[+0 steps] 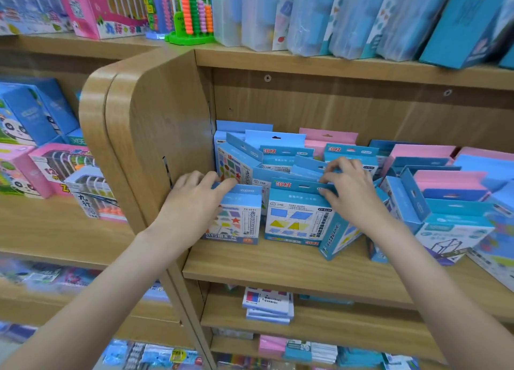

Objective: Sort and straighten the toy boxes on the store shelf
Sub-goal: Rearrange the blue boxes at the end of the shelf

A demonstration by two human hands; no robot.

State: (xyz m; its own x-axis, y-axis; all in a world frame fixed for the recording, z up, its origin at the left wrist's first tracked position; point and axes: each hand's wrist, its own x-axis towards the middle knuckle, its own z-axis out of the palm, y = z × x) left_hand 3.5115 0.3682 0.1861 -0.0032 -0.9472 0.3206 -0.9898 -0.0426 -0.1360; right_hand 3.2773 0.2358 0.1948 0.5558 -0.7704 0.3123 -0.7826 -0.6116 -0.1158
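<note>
Several blue and pink toy boxes stand crowded and askew on the middle wooden shelf (278, 261). My left hand (194, 200) grips the top flap of the front-left blue box with coloured shapes (236, 222), next to the shelf's side panel. My right hand (350, 191) rests on top of the front blue box with yellow and blue shapes (294, 216), fingers curled over its hanging tab and touching boxes behind it. A blue box (338, 237) leans tilted to the right of it. Pink boxes (445, 180) stand at the right among the blue ones.
A rounded wooden side panel (150, 136) bounds the shelf on the left. The upper shelf holds tall blue packs (361, 19) and a green abacus (194, 16). The left unit carries pink abacus boxes (55, 169). Flat boxes (268, 305) lie stacked on the shelf below.
</note>
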